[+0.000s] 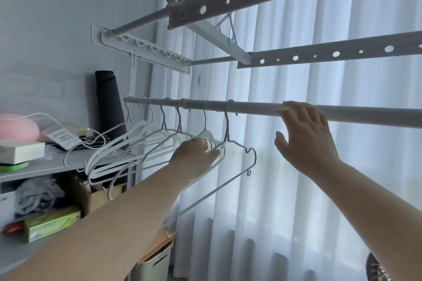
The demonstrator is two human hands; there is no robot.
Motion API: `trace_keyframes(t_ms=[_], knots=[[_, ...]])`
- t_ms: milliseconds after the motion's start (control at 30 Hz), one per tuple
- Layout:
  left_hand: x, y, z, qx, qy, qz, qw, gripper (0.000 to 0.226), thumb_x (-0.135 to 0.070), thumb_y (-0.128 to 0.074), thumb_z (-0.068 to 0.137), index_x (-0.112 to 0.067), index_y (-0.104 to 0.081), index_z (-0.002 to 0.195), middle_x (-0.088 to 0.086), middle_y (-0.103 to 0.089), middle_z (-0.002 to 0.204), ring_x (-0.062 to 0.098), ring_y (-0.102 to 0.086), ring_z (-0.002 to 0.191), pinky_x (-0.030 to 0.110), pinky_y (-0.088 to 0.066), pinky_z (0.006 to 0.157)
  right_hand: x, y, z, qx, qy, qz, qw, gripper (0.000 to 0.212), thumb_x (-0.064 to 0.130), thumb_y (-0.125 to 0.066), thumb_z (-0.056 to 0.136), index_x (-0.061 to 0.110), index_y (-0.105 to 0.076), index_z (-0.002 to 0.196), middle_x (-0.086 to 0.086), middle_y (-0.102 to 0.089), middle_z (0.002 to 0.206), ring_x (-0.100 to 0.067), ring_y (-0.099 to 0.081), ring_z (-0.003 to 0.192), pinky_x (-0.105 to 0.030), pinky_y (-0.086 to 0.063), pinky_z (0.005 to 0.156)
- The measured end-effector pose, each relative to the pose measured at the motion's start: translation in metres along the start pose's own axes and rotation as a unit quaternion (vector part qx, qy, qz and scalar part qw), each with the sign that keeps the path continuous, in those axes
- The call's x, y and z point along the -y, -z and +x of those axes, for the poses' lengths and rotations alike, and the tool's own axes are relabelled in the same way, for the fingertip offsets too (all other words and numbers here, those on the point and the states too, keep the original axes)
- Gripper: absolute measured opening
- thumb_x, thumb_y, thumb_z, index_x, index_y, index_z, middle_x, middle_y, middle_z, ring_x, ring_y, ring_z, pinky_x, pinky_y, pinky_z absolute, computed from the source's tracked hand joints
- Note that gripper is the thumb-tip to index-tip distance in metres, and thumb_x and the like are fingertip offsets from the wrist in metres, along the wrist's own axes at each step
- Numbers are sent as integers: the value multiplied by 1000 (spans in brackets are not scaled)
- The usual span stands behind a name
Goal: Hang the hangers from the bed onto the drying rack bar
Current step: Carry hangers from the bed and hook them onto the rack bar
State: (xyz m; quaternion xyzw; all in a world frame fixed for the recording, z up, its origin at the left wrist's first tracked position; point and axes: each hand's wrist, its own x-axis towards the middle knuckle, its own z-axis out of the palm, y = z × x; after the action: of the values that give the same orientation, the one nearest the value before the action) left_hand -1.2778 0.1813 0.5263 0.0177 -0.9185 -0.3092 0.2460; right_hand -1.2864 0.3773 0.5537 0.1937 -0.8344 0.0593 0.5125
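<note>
Several white hangers (148, 136) hang by their hooks from the drying rack bar (253, 106), crowded along its left portion and tilted so that their shoulders overlap. Head view: the bar runs from a wall-side support at left across the frame to the right edge, in front of a sheer white curtain (296, 189). The rightmost hanger (226, 123), a thin wire type, has its hook over the bar just left of centre; its lower rod slopes down to the left, passing behind the left forearm. The left hand (196, 155) reaches up from lower left and curls its fingers round the left shoulder of this hanger, close against the neighbouring one; whether that neighbour is also held cannot be told. The right hand (306, 137) is raised further right, well apart from the hooks, its fingers straight and laid over the top of the bar, thumb spread below, gripping nothing. Above, two perforated rails (335, 53) of the rack extend to the upper right. At left, a grey shelf (45, 165) carries a pink rounded object (18, 129), a white cable (68, 121) and an upright dark rolled mat (109, 102); a green box (52, 223) lies beneath it, and a white slotted basket (157, 262) stands at bottom centre.
</note>
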Motion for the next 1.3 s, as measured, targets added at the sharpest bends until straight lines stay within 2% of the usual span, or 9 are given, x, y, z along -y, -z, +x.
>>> trace_keyframes(t_ms=[100,233,333,467,700,833,1000,1133,1300], knots=[[11,6,-16,-53,-2,-8,999,38,-39,-47,92,-11,-55,117,5,-59,121,22,-53,112,24,-37,84,20,-13,-2,-20,26,65,997,37,6,-64,75,2,-61,111,-16,-61,116,-40,-53,112,-48,-37,99],[35,34,-50,-121,-31,-47,991,35,-35,-37,97,-10,-61,93,7,-63,95,19,-56,85,25,-38,70,63,-15,-2,-27,59,175,982,30,11,-56,80,2,-63,108,-15,-65,109,-38,-56,107,-45,-42,94],[63,63,-84,-172,-25,-68,982,27,-24,-43,96,-8,-65,97,2,-63,86,17,-56,85,23,-40,73,109,0,-2,30,85,249,964,26,14,-51,89,11,-62,112,-4,-65,105,-25,-56,106,-30,-41,88],[113,102,-148,-192,34,-91,977,23,-13,-49,92,-23,-63,76,-8,-62,69,21,-61,77,33,-49,81,178,26,-15,131,168,268,940,24,23,-43,93,20,-61,107,8,-60,85,-18,-61,93,-21,-36,65],[219,169,-349,-229,238,-27,944,32,-13,-51,90,-31,-56,64,-15,-60,50,-4,-56,54,16,-44,63,336,51,-86,253,257,387,849,23,19,-44,93,18,-64,104,2,-64,85,-21,-60,83,-28,-45,73],[271,199,-506,-267,414,20,870,32,-18,-50,92,-36,-49,65,-19,-57,72,10,-60,83,22,-42,70,440,64,-163,365,285,451,763,20,13,-48,91,16,-64,102,-1,-67,84,-23,-64,82,-29,-47,73],[292,220,-690,-291,587,69,753,37,-20,-45,93,-37,-38,62,-3,-64,96,15,-60,101,20,-41,76,563,111,-264,463,349,506,639,30,11,-53,89,33,-52,69,5,-62,74,-19,-60,78,-20,-37,65],[296,235,-812,-327,683,82,648,33,-18,-39,92,-27,-36,60,-3,-58,82,21,-60,100,23,-36,70,650,153,-349,533,403,491,559,37,10,-52,89,30,-52,58,13,-60,55,-13,-61,60,-19,-44,59],[291,241,-922,-376,741,93,549,34,-23,-41,94,-37,-35,65,-4,-63,107,15,-56,107,21,-36,73,741,200,-442,576,471,453,491,49,16,-53,88,49,-56,53,20,-55,51,12,-52,62,-13,-32,60]])
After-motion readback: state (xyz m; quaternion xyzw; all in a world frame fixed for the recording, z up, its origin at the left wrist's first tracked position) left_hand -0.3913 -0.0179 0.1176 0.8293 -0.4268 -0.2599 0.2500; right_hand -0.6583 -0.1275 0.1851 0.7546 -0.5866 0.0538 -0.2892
